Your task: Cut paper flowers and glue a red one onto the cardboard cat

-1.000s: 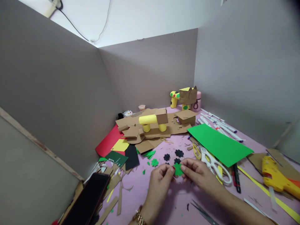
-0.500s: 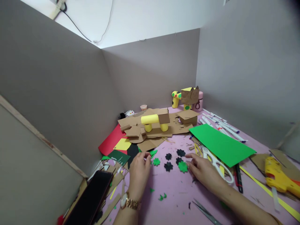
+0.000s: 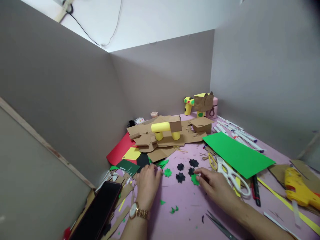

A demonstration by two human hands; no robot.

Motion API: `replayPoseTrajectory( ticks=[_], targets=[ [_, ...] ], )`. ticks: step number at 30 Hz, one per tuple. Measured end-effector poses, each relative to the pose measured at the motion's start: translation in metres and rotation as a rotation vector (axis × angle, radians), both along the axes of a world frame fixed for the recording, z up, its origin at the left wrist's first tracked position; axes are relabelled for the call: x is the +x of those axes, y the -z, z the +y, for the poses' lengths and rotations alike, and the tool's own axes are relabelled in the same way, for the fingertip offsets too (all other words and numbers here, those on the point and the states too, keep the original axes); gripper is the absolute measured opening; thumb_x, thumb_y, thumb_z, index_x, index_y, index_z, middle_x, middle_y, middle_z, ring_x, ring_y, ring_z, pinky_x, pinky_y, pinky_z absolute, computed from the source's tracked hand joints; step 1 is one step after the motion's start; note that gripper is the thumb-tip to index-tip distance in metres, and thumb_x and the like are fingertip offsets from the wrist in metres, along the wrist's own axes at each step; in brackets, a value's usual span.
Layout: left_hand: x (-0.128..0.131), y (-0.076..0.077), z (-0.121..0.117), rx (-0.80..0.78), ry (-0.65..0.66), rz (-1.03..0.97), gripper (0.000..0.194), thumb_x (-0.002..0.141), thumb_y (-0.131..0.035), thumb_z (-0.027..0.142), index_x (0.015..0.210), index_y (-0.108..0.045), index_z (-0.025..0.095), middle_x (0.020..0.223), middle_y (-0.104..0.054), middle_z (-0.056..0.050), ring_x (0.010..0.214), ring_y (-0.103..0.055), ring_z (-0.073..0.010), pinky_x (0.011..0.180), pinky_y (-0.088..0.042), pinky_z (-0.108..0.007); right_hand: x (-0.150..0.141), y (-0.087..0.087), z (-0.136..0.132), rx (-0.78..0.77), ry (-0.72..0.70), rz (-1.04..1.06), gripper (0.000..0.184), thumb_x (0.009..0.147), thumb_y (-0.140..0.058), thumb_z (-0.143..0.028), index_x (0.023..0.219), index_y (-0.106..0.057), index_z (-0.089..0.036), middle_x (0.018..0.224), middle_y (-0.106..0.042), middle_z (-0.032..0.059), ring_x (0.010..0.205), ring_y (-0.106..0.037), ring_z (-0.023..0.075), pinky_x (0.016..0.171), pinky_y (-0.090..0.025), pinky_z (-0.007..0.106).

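Note:
My right hand point(image 3: 215, 185) lies palm down on the pink table point(image 3: 185, 200), its fingertips resting on a green paper flower point(image 3: 194, 179). My left hand point(image 3: 148, 181), with a gold watch on the wrist, rests palm down with loosely spread fingers and holds nothing. Its fingertips sit just left of a smaller green flower point(image 3: 167, 172). Several black paper flowers point(image 3: 180, 177) lie between the two hands. Small green scraps point(image 3: 173, 210) lie nearer to me.
White scissors point(image 3: 232, 176) and a green sheet point(image 3: 237, 153) lie to the right, with a yellow glue gun point(image 3: 298, 187) beyond them. A black phone point(image 3: 97, 213) sits at the left, cardboard pieces with yellow tubes point(image 3: 162, 130) behind, markers point(image 3: 237, 133) at the back right. Grey partitions surround the table.
Both hands held the green flower together; they parted and laid it on the table. My left hand moved left toward the small green flower, and my right fingertips stayed by the laid one.

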State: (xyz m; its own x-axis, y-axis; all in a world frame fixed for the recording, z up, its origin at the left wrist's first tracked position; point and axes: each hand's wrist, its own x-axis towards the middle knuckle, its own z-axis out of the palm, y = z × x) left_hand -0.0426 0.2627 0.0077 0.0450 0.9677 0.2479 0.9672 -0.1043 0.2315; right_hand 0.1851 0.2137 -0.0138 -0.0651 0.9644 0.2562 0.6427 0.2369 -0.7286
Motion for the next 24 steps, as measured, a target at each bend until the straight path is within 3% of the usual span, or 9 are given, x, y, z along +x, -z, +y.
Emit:
replayPoseTrajectory(
  ticks=[7, 11, 14, 16, 18, 20, 24],
  targets=[
    [0.005, 0.002, 0.0, -0.006, 0.07, -0.116, 0.01, 0.077, -0.055, 0.018, 0.072, -0.064, 0.018, 0.079, -0.068, -0.006, 0.078, -0.061, -0.0226, 0.068, -0.036, -0.03, -0.003, -0.001, -0.002, -0.003, -0.042, 0.015, 0.024, 0.085, -0.044, -0.023, 0.09, -0.067, -0.017, 0.082, -0.074, 0.0101, 0.076, -0.067, 0.0274, 0.069, -0.045, 0.037],
    [0.007, -0.003, 0.0, 0.05, 0.091, -0.249, 0.015, 0.083, -0.049, 0.021, 0.08, -0.063, 0.018, 0.083, -0.069, -0.007, 0.076, -0.062, -0.0204, 0.068, -0.04, -0.029, -0.006, -0.005, -0.005, -0.015, -0.065, 0.063, 0.023, 0.086, -0.045, -0.024, 0.087, -0.067, -0.018, 0.077, -0.073, 0.0081, 0.072, -0.065, 0.0256, 0.065, -0.045, 0.035],
    [0.02, -0.003, -0.004, 0.034, 0.165, -0.581, 0.017, 0.083, -0.052, 0.029, 0.084, -0.063, 0.017, 0.083, -0.069, -0.006, 0.077, -0.062, -0.0192, 0.07, -0.044, -0.027, -0.01, -0.005, -0.007, -0.083, -0.092, 0.201, 0.019, 0.085, -0.047, -0.026, 0.082, -0.065, -0.018, 0.066, -0.067, 0.0039, 0.061, -0.06, 0.0211, 0.055, -0.042, 0.03],
    [0.031, 0.001, -0.009, -0.056, 0.231, -0.897, 0.014, 0.078, -0.059, 0.029, 0.08, -0.064, 0.016, 0.078, -0.069, -0.005, 0.073, -0.062, -0.0191, 0.067, -0.046, -0.027, -0.013, -0.004, -0.007, -0.148, -0.123, 0.351, 0.019, 0.085, -0.049, -0.03, 0.079, -0.062, -0.018, 0.059, -0.06, 0.0001, 0.054, -0.056, 0.0173, 0.05, -0.039, 0.027],
    [0.042, 0.004, -0.016, -0.143, 0.289, -1.073, 0.012, 0.073, -0.064, 0.026, 0.078, -0.065, 0.015, 0.075, -0.069, -0.005, 0.072, -0.062, -0.0187, 0.066, -0.047, -0.027, -0.015, -0.002, -0.008, -0.201, -0.163, 0.495, 0.024, 0.086, -0.05, -0.037, 0.075, -0.06, -0.018, 0.055, -0.055, -0.0024, 0.05, -0.052, 0.0143, 0.049, -0.038, 0.025],
    [0.05, 0.006, -0.025, -0.169, 0.335, -1.095, 0.009, 0.072, -0.066, 0.023, 0.077, -0.068, 0.015, 0.076, -0.07, -0.005, 0.073, -0.062, -0.0186, 0.069, -0.047, -0.027, -0.017, -0.002, -0.007, -0.229, -0.196, 0.584, 0.029, 0.086, -0.051, -0.042, 0.073, -0.059, -0.017, 0.055, -0.053, -0.0031, 0.05, -0.05, 0.0126, 0.049, -0.038, 0.024],
    [0.057, 0.003, -0.041, -0.111, 0.453, -0.934, 0.007, 0.075, -0.064, 0.018, 0.078, -0.07, 0.018, 0.077, -0.071, -0.003, 0.075, -0.063, -0.0174, 0.072, -0.047, -0.026, -0.017, -0.003, -0.007, -0.249, -0.185, 0.653, 0.035, 0.083, -0.054, -0.046, 0.066, -0.056, -0.016, 0.055, -0.053, -0.0032, 0.049, -0.049, 0.0109, 0.049, -0.037, 0.023]
  ],
)
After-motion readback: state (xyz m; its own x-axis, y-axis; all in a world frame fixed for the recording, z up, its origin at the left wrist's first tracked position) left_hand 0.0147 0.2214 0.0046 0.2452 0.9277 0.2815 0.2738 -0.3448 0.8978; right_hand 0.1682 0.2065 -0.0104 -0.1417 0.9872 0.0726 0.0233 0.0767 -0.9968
